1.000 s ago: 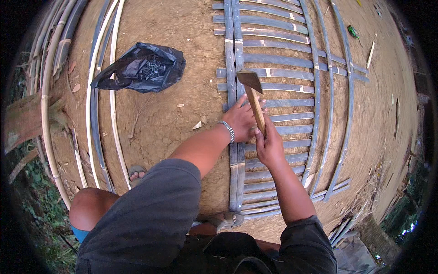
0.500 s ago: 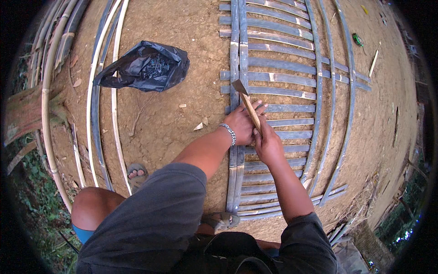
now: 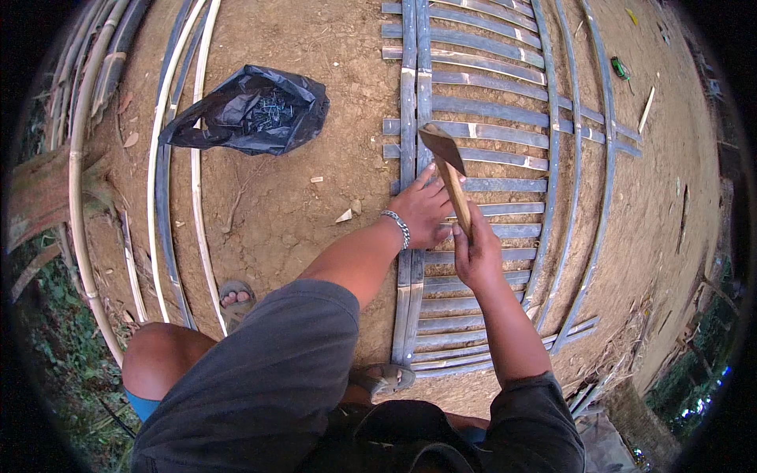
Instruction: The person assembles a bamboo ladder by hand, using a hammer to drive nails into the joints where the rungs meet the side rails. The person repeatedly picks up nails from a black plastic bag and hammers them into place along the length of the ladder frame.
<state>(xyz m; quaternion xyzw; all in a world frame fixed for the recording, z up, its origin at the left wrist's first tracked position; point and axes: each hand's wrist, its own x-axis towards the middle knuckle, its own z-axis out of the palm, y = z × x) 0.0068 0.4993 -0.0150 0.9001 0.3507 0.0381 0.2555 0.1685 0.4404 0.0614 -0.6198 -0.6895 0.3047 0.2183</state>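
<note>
My right hand (image 3: 479, 251) grips the wooden handle of a small hatchet (image 3: 457, 193). Its dark metal head is raised above the frame, just past my left fingers. My left hand (image 3: 423, 211), with a chain bracelet on its wrist, lies on the long paired strips of a split-bamboo frame (image 3: 408, 292). Its fingers are stretched out and somewhat spread; the hatchet handle partly covers them. Many grey bamboo slats (image 3: 498, 129) run crosswise from these strips to a long strip on the right. Whether a nail sits beneath my left hand I cannot tell.
A black plastic bag (image 3: 300, 118) holding many nails lies open on the dirt ground, left of the frame. Long bamboo strips (image 3: 197, 165) and poles (image 3: 76, 181) lie farther left. A small green object (image 3: 620, 68) rests at the far right.
The hatchet has lifted and turned, so its head now shows broadside, and my right hand has moved slightly right. My left fingers have shifted and spread on the bamboo.
</note>
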